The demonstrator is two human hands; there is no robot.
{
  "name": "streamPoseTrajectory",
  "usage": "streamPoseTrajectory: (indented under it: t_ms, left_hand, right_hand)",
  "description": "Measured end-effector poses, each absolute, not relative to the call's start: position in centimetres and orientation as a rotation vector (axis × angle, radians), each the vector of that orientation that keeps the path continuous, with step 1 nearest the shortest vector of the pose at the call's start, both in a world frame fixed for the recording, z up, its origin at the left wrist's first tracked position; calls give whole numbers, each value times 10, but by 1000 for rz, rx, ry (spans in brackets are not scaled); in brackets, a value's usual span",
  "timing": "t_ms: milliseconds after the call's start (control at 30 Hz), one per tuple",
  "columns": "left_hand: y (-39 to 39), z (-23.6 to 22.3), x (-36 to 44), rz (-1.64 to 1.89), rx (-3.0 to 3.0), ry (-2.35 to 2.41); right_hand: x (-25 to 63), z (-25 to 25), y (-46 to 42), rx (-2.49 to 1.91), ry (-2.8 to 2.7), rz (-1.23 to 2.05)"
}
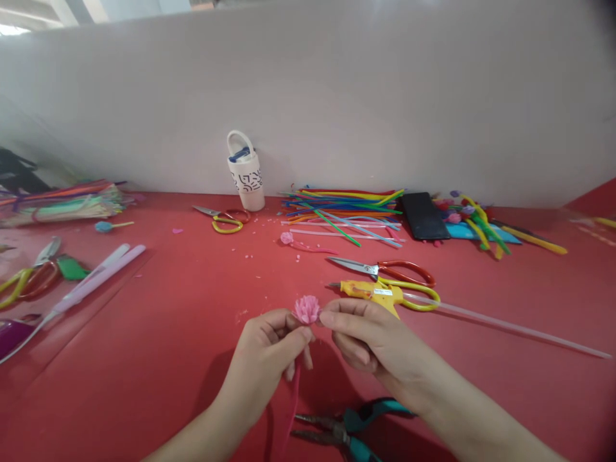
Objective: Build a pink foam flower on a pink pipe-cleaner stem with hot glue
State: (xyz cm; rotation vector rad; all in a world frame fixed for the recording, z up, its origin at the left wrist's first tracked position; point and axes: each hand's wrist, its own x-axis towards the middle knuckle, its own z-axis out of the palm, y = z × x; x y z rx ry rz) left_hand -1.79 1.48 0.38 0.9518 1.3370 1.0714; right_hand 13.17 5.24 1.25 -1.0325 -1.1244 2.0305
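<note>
A fluffy pink flower head (307, 309) sits between my two hands, above the red table. Below it, a pink stem (294, 407) hangs down past my fingers. My left hand (269, 350) is closed, its thumb and fingers gripping the flower just under the head. On the other side, my right hand (366, 333) pinches the flower's right edge between thumb and forefinger. Just beyond the right hand lies a yellow glue gun (368, 292) with a long clear glue stick (520, 327) in it. Beneath my hands rest pliers (339, 430) with teal handles.
Scissors (359, 266) lie behind the glue gun. Further back are a smaller pink flower (287, 238), coloured pipe cleaners (346, 208), a black phone (423, 216) and a white tumbler (248, 176). At left are a pink-white straightener (99, 279), more scissors (45, 256) and a pipe-cleaner bundle (72, 206).
</note>
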Motion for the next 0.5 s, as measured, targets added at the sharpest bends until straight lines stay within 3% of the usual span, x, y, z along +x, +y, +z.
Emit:
streamPoseTrajectory:
  t_ms: [367, 500]
  left_hand:
    - [14, 3, -22, 1062, 811, 1229]
    - [16, 3, -24, 1001, 573, 1022]
  right_hand:
    - [131, 13, 54, -1052, -1185, 1969]
    - [133, 24, 53, -1221, -1576, 1420]
